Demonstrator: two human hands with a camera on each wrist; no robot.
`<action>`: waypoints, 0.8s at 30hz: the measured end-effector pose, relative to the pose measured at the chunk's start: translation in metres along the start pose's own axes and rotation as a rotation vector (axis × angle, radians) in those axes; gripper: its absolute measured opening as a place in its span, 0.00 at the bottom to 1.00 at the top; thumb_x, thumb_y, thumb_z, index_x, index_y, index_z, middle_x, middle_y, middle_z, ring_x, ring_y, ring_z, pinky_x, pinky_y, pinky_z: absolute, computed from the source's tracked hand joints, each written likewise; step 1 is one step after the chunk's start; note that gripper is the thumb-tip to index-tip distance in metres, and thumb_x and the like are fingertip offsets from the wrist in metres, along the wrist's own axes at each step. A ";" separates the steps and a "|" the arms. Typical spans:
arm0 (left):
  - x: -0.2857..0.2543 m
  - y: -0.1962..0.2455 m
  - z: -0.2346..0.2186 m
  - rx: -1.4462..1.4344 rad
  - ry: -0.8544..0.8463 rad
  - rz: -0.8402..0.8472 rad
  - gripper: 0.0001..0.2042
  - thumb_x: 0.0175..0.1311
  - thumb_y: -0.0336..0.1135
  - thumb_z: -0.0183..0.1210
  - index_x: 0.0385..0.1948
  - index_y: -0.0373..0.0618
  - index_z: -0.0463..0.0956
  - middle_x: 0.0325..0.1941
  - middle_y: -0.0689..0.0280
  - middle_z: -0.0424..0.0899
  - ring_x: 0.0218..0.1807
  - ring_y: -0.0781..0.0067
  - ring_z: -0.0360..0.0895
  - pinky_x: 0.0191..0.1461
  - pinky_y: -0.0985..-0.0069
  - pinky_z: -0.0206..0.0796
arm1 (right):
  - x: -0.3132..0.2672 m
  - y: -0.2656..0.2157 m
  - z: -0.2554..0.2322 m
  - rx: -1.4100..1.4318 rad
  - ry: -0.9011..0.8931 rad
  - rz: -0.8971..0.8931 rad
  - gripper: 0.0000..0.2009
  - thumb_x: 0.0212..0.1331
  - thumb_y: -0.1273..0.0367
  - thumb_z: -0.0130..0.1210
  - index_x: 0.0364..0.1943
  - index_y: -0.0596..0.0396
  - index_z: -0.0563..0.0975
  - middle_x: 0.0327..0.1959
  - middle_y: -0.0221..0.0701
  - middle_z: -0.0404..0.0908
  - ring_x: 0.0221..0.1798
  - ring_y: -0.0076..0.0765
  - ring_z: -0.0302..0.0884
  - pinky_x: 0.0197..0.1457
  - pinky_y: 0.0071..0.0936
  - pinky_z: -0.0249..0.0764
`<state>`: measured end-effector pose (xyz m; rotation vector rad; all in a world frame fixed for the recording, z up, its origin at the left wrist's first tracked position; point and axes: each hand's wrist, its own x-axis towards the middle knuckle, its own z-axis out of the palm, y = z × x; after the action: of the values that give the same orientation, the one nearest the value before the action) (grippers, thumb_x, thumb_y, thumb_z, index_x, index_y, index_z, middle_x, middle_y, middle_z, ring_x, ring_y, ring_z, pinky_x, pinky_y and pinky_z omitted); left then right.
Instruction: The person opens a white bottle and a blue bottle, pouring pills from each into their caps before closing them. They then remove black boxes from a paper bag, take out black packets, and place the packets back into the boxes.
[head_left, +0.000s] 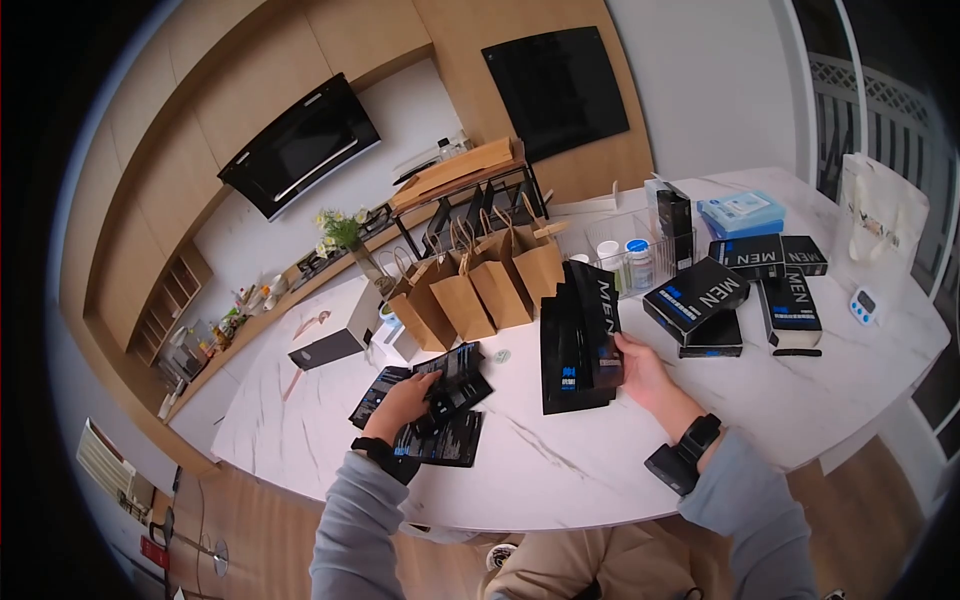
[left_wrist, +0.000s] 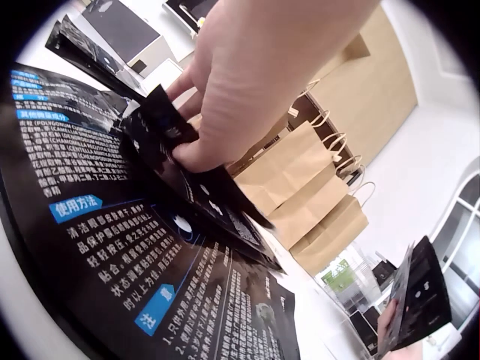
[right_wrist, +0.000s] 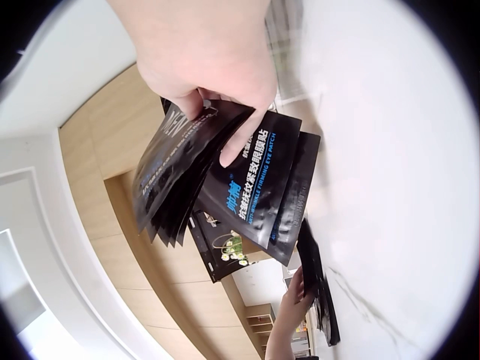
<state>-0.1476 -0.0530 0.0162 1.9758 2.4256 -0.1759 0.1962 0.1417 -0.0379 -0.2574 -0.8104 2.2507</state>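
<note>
My right hand (head_left: 648,372) grips a fanned stack of black eye patch sachets (head_left: 575,350) over the table. In the right wrist view, its fingers reach in among the sachets (right_wrist: 247,184), with white and blue print facing out. My left hand (head_left: 398,408) is at a loose pile of the same sachets (head_left: 450,447) on the left of the table. Seen from the left wrist, the thumb and fingers pinch a few sachets (left_wrist: 176,169) tilted up over others lying flat with their printed backs (left_wrist: 112,259) showing.
Brown paper bags (head_left: 465,305) stand behind the hands. A clear organiser (head_left: 600,240) holds bottles. Black MEN boxes (head_left: 700,298), blue packs (head_left: 742,212), a small timer (head_left: 864,305) and a white bag (head_left: 880,215) are at right. A grey-white box (head_left: 335,325) lies at left.
</note>
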 end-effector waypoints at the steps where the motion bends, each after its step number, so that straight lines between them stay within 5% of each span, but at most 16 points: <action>1: 0.000 0.000 0.000 0.001 0.099 0.016 0.27 0.48 0.30 0.55 0.55 0.50 0.62 0.47 0.53 0.73 0.46 0.53 0.73 0.49 0.65 0.65 | 0.000 0.001 -0.001 0.003 0.000 -0.002 0.12 0.61 0.65 0.45 0.45 0.53 0.71 0.42 0.26 0.76 0.47 0.27 0.71 0.52 0.30 0.64; 6: -0.004 0.006 -0.023 0.196 0.318 -0.120 0.12 0.54 0.40 0.54 0.40 0.49 0.73 0.23 0.56 0.79 0.30 0.53 0.77 0.33 0.61 0.68 | 0.001 0.001 -0.001 0.019 -0.008 0.003 0.11 0.60 0.64 0.45 0.44 0.50 0.71 0.40 0.23 0.75 0.45 0.26 0.70 0.51 0.29 0.63; 13: -0.025 0.011 -0.058 -0.146 0.571 -0.205 0.14 0.56 0.38 0.55 0.40 0.42 0.68 0.29 0.48 0.77 0.34 0.45 0.75 0.36 0.61 0.66 | 0.000 0.001 0.000 0.004 -0.029 -0.003 0.12 0.60 0.64 0.45 0.45 0.50 0.70 0.41 0.23 0.75 0.46 0.26 0.70 0.52 0.30 0.63; 17: -0.033 -0.001 -0.056 -0.141 0.495 -0.074 0.20 0.54 0.33 0.57 0.47 0.48 0.60 0.27 0.50 0.78 0.31 0.46 0.75 0.33 0.58 0.65 | 0.001 0.001 -0.001 0.009 -0.026 -0.001 0.12 0.60 0.64 0.44 0.45 0.50 0.71 0.41 0.23 0.75 0.47 0.26 0.70 0.52 0.31 0.62; 24: -0.043 -0.006 -0.041 0.050 0.406 -0.148 0.13 0.51 0.34 0.58 0.36 0.45 0.64 0.31 0.55 0.78 0.34 0.51 0.76 0.35 0.62 0.67 | 0.001 0.001 -0.002 -0.003 -0.045 0.000 0.13 0.60 0.63 0.45 0.46 0.51 0.71 0.42 0.24 0.75 0.47 0.26 0.70 0.52 0.30 0.63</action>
<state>-0.1417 -0.0927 0.0603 2.0178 2.8373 0.1872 0.1959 0.1432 -0.0403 -0.2086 -0.8373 2.2629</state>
